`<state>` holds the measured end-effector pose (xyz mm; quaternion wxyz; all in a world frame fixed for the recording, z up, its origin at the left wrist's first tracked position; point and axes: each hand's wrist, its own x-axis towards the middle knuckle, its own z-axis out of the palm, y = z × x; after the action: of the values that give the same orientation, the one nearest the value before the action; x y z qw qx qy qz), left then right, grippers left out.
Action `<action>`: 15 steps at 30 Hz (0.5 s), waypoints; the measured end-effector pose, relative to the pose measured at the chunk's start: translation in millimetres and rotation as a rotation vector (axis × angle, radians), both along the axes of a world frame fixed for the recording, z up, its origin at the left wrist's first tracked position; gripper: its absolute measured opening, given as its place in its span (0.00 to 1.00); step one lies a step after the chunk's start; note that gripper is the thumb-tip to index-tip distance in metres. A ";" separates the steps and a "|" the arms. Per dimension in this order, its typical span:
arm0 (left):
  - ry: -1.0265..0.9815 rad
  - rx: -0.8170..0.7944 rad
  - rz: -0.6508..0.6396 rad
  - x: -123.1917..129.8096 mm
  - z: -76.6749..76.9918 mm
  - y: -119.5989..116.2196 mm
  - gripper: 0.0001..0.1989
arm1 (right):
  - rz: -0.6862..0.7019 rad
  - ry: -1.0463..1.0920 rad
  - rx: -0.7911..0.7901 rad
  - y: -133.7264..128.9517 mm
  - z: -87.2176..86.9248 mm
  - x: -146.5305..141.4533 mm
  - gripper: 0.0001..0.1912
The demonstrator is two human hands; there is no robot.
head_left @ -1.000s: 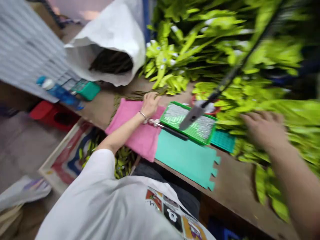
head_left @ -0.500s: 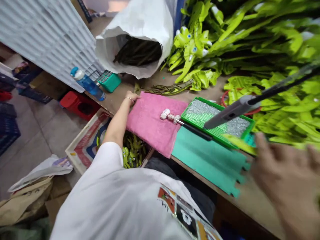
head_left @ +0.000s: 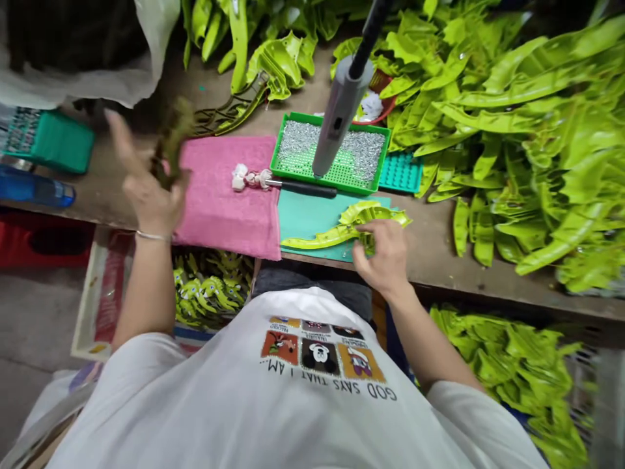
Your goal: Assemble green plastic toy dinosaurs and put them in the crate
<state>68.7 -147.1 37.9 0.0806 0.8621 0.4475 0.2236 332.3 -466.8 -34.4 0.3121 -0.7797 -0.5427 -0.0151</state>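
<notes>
My left hand (head_left: pixel 151 195), smeared by motion, is raised over the left edge of the pink cloth (head_left: pixel 219 215). Between its thumb and fingers is a dark olive piece (head_left: pixel 173 133), too blurred to make out fully. My right hand (head_left: pixel 385 257) has its fingers closed on a lime-green plastic toy shell half (head_left: pixel 322 238), which lies hollow side up on the teal mat (head_left: pixel 297 212). Just behind the shell, an electric screwdriver (head_left: pixel 334 124) hangs with its tip over a green tray (head_left: pixel 278 166) of small silvery screws. A black-handled tool (head_left: pixel 307 189), its end wrapped in white, rests across cloth and mat.
Lime-green shells (head_left: pixel 488 124) are heaped at the right and back. Dark slender parts (head_left: pixel 229 114) lie behind the cloth. A white sack (head_left: pixel 156 45), a teal box (head_left: pixel 68 140) and a blue bottle (head_left: pixel 34 185) stand left. Below the bench edge is a crate of toy pieces (head_left: pixel 209 290).
The view has swung to the right. My left hand has come up off the cloth's corner with a dark piece. My right hand has brought a green shell onto the mat.
</notes>
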 end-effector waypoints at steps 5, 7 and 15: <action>0.304 0.015 -0.573 51.1 -20.1 -104.5 0.35 | -0.196 0.106 -0.087 4.4 -5.7 7.4 0.10; 0.351 0.003 -0.613 68.2 -30.1 -125.3 0.32 | -0.203 0.120 -0.119 13.7 -8.4 5.1 0.12; 0.381 -0.030 -0.549 98.0 -44.9 -157.9 0.30 | -0.245 0.577 0.145 1.9 -3.2 13.3 0.08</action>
<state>166.6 -305.1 -7.0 0.0652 0.9755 0.2088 0.0218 345.6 -464.9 -37.6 0.5038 -0.7869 -0.3315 0.1305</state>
